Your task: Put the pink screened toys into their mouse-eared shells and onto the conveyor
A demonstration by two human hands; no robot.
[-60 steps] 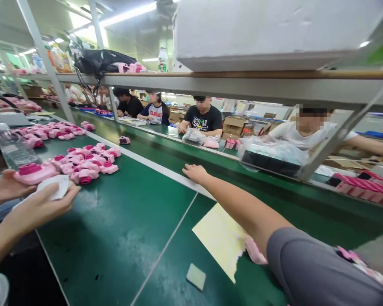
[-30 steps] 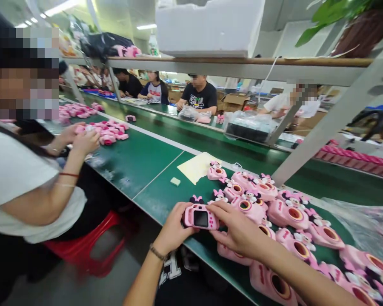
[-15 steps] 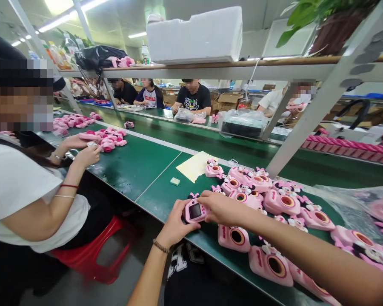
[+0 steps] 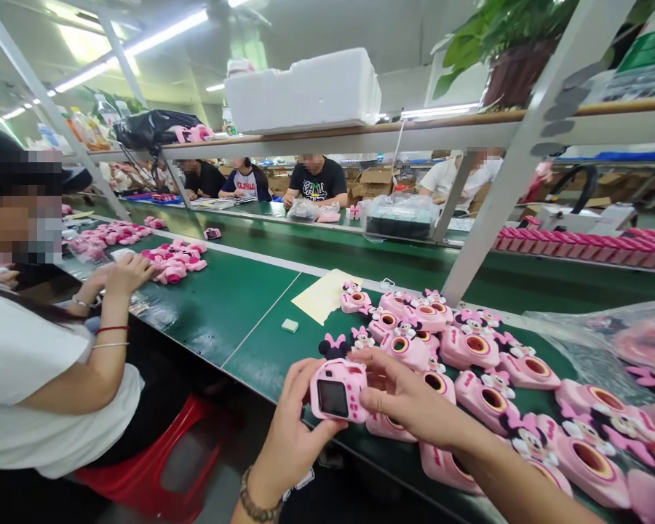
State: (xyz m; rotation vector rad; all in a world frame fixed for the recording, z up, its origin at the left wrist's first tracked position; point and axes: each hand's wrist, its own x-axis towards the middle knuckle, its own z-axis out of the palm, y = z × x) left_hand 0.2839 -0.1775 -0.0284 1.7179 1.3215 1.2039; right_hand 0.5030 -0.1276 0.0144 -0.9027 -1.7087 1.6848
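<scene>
A pink toy camera (image 4: 339, 393) with a dark screen, small buttons and black mouse ears with a pink bow is held above the bench's front edge, its back facing me. My left hand (image 4: 290, 426) grips its left side, thumb along the bottom edge. My right hand (image 4: 407, 399) closes on its right side, with the thumb by the buttons and fingers behind the top. Right of my hands lie several pink camera covers (image 4: 472, 346) with round openings and mouse figures. Part of this group is hidden behind my right forearm.
A pale yellow sheet (image 4: 323, 295) and a small light block (image 4: 290, 325) lie on the green bench (image 4: 251, 291). At left a co-worker (image 4: 38, 378) sits on a red stool (image 4: 158, 466) near more pink pieces (image 4: 177, 258). A slanted post (image 4: 485, 211) rises behind the covers; a foam box (image 4: 306, 94) stands on the shelf.
The toy camera is now nearer me and looks larger, with its ears showing clearly. My view has tilted up and shifted right. The co-worker's hands have moved back from the pink pieces.
</scene>
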